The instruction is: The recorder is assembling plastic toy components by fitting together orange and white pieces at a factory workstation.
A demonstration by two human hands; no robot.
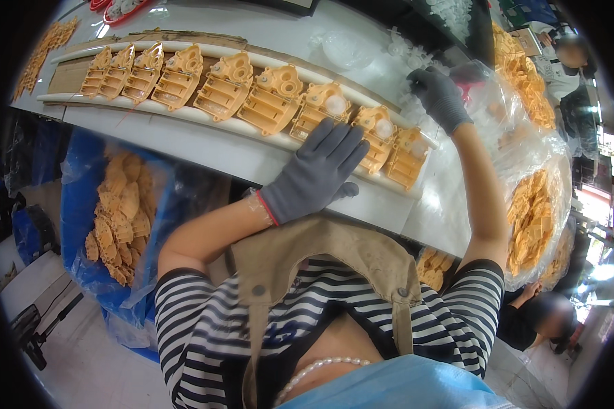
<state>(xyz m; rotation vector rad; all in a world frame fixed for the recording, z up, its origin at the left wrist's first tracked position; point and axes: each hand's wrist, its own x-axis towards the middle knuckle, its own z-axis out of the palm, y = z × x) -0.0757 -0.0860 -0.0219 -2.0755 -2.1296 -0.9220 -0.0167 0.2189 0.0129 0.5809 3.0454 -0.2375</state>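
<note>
A row of yellow-orange plastic housings [271,102] lies across the table on two white rails [235,127]. My left hand [314,174], in a grey glove, is flat with fingers spread over the lower edge of the housings right of the middle. Round translucent pieces, such as this disc [336,105], sit on the housings toward the right end. Beyond that end my right hand [438,99], also gloved, is raised beside loose clear plastic parts [397,49]. Its fingers are curled together; whatever they may hold is hidden.
A blue plastic-lined bin [75,198] of orange parts stands below the table at left. Large clear bags [556,153] of orange parts are at right, with people [535,324] beyond. A red tray [128,15] and loose orange pieces [44,58] lie at far left.
</note>
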